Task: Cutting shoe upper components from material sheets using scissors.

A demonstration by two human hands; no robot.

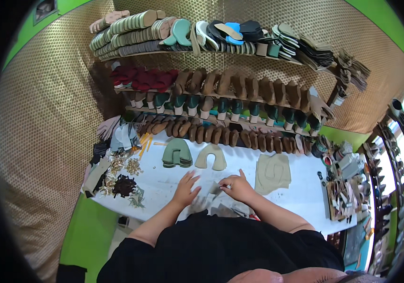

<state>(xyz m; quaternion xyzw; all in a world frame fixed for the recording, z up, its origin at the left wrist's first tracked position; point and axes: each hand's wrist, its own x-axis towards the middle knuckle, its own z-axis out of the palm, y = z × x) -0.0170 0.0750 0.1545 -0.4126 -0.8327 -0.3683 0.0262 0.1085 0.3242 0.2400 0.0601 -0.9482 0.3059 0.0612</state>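
My right hand (238, 187) pinches a small grey-green flat piece (215, 189) between thumb and fingers, low over the white table. My left hand (185, 189) is to the left of it, fingers spread and nothing in them. Beyond the hands lies a stack of dark green U-shaped cut pieces (168, 158). Beside that stack is a pale beige U-shaped piece (218, 161). Farther right, several beige flat pieces (260, 181) lie overlapped. Close to my body are some tools (232, 211), partly hidden by my black shirt; their kind I cannot make out.
Brown shoe lasts (211, 134) line the table's back edge under shelves of shoes and stacked soles (138, 35). Gold scraps (117, 165) and a dark brown heap (124, 186) sit at the left. A tool rack (341, 200) stands at the right edge.
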